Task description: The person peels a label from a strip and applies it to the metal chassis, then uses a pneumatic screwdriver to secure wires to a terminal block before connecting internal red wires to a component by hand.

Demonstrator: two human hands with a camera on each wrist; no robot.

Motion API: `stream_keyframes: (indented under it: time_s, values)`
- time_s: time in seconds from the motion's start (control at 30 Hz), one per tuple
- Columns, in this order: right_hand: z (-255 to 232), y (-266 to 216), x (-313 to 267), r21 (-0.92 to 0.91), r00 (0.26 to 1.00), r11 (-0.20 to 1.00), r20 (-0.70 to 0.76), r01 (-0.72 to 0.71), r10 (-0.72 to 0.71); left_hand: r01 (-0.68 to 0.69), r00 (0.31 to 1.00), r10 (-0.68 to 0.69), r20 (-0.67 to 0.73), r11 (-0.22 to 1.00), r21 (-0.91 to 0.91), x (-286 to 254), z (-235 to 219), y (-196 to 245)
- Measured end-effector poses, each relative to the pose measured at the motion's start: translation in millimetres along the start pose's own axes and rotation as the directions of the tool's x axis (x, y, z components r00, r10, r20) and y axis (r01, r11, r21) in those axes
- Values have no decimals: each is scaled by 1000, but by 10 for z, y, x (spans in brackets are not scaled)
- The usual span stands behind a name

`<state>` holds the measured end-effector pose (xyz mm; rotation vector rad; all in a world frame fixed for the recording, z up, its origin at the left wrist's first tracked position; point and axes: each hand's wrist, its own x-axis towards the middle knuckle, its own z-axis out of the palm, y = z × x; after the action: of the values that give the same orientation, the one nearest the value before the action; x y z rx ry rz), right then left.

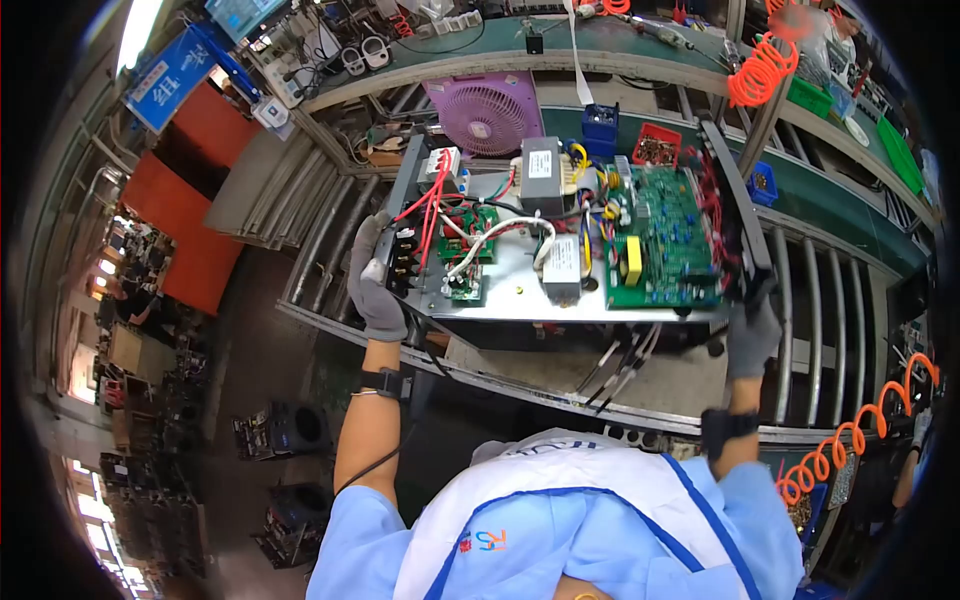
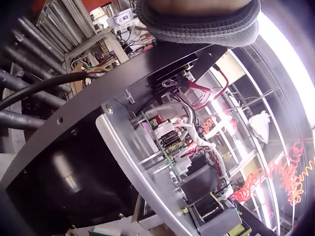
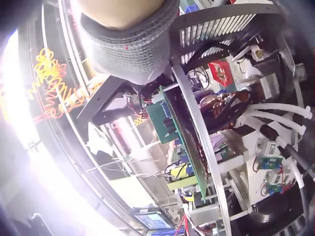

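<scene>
Open silver-and-black metal electronics chassis (image 1: pixel 510 268) above steel conveyor rollers (image 1: pixel 816 320)
Grey-gloved left hand (image 1: pixel 377 295) grips one end; grey-gloved right hand (image 1: pixel 754 335) touches the other, grasp unclear, likely sparing the green circuit boards (image 1: pixel 672 215).

A blue bin (image 1: pixel 600 131) sits between a purple fan (image 1: pixel 485 115) and red bin (image 1: pixel 660 130) (small parts (image 1: pixel 655 151) inside).

Left hand (image 1: pixel 374 292) and right hand (image 1: pixel 754 338) in grey gloves. Left cuff (image 2: pixel 202 30) and right cuff (image 3: pixel 134 53) coarse grey knit; tiny red speck on right one. Left strap (image 1: pixel 384 382) black, thin black cable (image 1: pixel 376 464) along my forearm. Right strap (image 1: pixel 728 430) black, wider. My shirt (image 1: pixel 560 535) light blue, short-sleeved; chest emblem (image 1: pixel 484 541) multicoloured; white panel (image 1: pixel 470 488), darker blue trim, dark lettering.
</scene>
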<state>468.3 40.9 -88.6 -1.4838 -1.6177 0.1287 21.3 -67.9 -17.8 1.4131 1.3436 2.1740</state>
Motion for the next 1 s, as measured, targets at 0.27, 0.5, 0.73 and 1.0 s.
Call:
stream_keyframes:
  time_s: [0.27,0.5,0.73,1.0]
  values:
    - [-122,-56,-232,-132,999,991,-29,37,-41,59,810,-379,448,812,581,854,-152,484]
    - [-51,24,-274,-94,1000,995,-11,-25,24,-523,492,-807,326,25,852,1485,920,460]
    - [-143,-81,-297,-301,990,948,58,-103,126,-362,526,-745,410,241,901,1772,592,-48]
    - [-135,-1531,-298,297,968,921,-100,252,-232,371,452,-793,410,584,722,1450,325,395]
